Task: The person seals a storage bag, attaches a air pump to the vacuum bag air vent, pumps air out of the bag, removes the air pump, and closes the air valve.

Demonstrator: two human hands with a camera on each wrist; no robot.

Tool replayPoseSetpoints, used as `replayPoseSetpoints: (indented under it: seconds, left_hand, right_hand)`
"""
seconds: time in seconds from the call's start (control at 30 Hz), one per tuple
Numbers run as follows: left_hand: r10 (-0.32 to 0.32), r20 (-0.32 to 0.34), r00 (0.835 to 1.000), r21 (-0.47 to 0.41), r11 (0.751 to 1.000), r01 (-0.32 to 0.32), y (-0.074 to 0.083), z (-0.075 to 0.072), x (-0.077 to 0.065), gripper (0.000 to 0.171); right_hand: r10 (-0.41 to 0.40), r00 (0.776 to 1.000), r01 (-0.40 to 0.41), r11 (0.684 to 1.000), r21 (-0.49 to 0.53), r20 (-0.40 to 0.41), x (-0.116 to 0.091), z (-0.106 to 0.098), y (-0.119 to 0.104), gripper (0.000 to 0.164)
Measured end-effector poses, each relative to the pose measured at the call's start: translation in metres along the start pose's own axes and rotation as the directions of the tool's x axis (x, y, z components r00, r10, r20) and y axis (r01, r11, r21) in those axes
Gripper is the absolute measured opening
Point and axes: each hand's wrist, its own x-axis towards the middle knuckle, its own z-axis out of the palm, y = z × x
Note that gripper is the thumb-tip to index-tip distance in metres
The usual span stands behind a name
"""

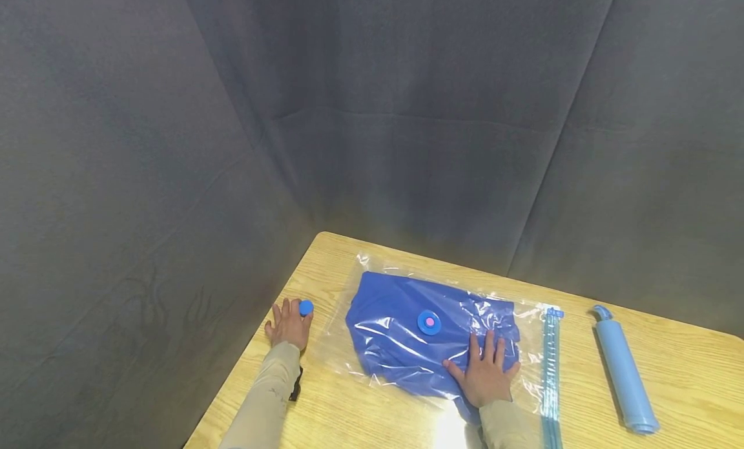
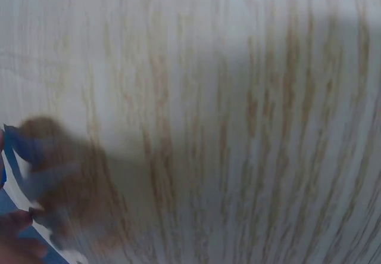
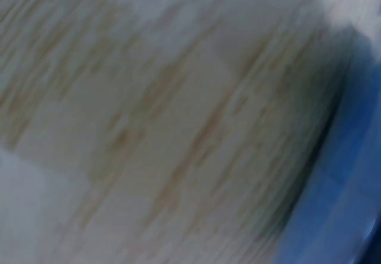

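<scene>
A clear vacuum storage bag (image 1: 337, 345) lies flat on the table with folded blue fabric (image 1: 395, 300) inside. On its upper side is a round blue valve (image 1: 429, 322) with a pink centre, showing no cap. My right hand (image 1: 487, 375) rests on the bag's right part, fingers spread over the fabric. Near the table's left edge, my left hand (image 1: 289, 326) holds a round blue valve cap (image 1: 306, 307) between thumb and forefinger. In the left wrist view only some fingertips (image 2: 15, 222) show at the left border. The right wrist view shows blue fabric (image 3: 339, 180) but no fingers.
A light blue hand pump (image 1: 626, 375) lies on the table (image 1: 587, 358) to the right of the bag. The bag's teal zip strip (image 1: 550, 371), with a blue slider (image 1: 555, 312) at its far end, runs along its right side. Grey curtains (image 1: 407, 145) hang behind and left.
</scene>
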Motion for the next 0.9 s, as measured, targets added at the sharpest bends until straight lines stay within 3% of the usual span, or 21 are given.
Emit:
replayPoseSetpoints:
  seconds: [0.63, 0.9]
  left_hand:
    - [-0.013, 0.029, 0.999, 0.018, 1.000, 0.013, -0.005, 0.006, 0.000, 0.050]
    - [-0.003, 0.013, 1.000, 0.024, 1.000, 0.003, -0.009, 0.010, 0.001, 0.050]
  right_hand:
    - [0.007, 1.000, -0.006, 1.000, 0.001, -0.018, 0.000, 0.006, 0.003, 0.099]
    - [-0.002, 0.999, 0.002, 1.000, -0.010, -0.044, 0.003, 0.009, 0.005, 0.099]
